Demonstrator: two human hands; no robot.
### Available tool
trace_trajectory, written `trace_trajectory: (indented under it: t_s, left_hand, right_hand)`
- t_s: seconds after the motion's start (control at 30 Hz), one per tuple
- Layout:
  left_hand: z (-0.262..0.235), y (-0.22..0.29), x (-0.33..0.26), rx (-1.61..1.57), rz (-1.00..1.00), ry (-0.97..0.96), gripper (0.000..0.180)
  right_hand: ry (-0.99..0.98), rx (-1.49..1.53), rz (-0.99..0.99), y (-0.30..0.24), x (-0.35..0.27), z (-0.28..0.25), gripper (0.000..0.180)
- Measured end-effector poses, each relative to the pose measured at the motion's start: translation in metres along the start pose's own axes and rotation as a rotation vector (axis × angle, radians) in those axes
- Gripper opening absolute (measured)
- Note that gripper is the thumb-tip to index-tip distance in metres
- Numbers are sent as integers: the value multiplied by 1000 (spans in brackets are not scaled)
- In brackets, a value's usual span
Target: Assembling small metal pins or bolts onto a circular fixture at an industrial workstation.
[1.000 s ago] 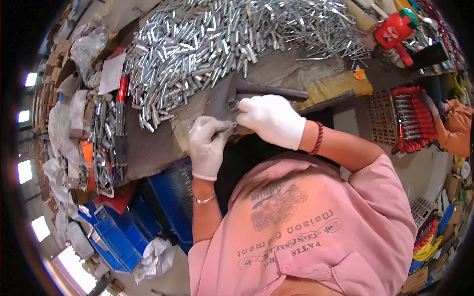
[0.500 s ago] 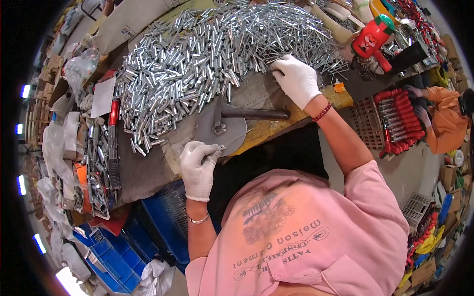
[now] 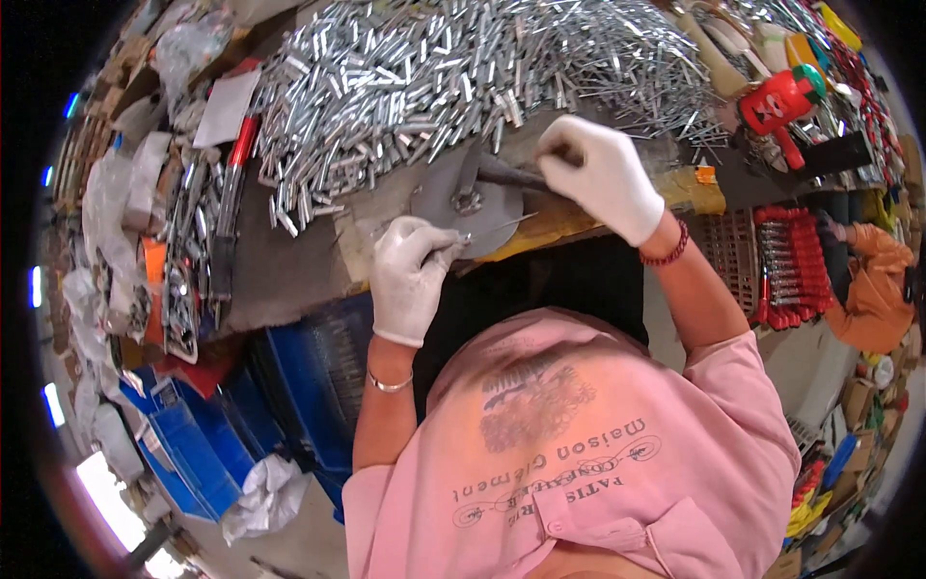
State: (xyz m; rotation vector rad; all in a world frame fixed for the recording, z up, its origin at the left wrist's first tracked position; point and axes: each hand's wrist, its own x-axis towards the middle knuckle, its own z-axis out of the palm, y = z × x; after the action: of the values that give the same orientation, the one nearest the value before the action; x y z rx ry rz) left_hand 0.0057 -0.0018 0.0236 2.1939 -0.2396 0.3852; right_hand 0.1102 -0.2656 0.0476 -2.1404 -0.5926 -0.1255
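Observation:
My left hand (image 3: pixel 413 282), in a white glove, pinches a thin metal rod (image 3: pixel 503 228) that points right over a round grey metal disc (image 3: pixel 494 203). The rod's held end is hidden by the fingers. A hammer (image 3: pixel 503 172) lies across the disc, its head over the middle and its handle toward the right. My right hand (image 3: pixel 606 181), also gloved, is curled over the handle's far end. Its fingers are closed, but their grip is hidden. Beyond both hands spreads a heap of short shiny metal tubes (image 3: pixel 386 96), with thin metal rods (image 3: pixel 637 58) on its right side.
Left on the bench are a red-and-black tool (image 3: pixel 234 183) and metal parts. A red bottle with a green cap (image 3: pixel 779 101) stands at right, beyond a crate of red-handled tools (image 3: pixel 738 253). Blue bins (image 3: pixel 193 454) sit lower left. A person in orange (image 3: pixel 873 280) works at far right.
My right hand has come back from the edge of the heap to the hammer handle, its fingers more curled. My left hand keeps hold of the rod. The whole view has shifted.

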Motion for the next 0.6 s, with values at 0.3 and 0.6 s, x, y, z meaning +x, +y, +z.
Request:
trace_trajectory:
  t_s: [0.3,0.6]
  left_hand:
    - [4,-11,-6,-22,-33,-6,14]
    - [2,-14,-8,-30,-71,-65,16]
  right_hand:
    - [-101,43,-197,-41,-26,63,12]
    - [-125,2,-207,-40,-25,68,10]
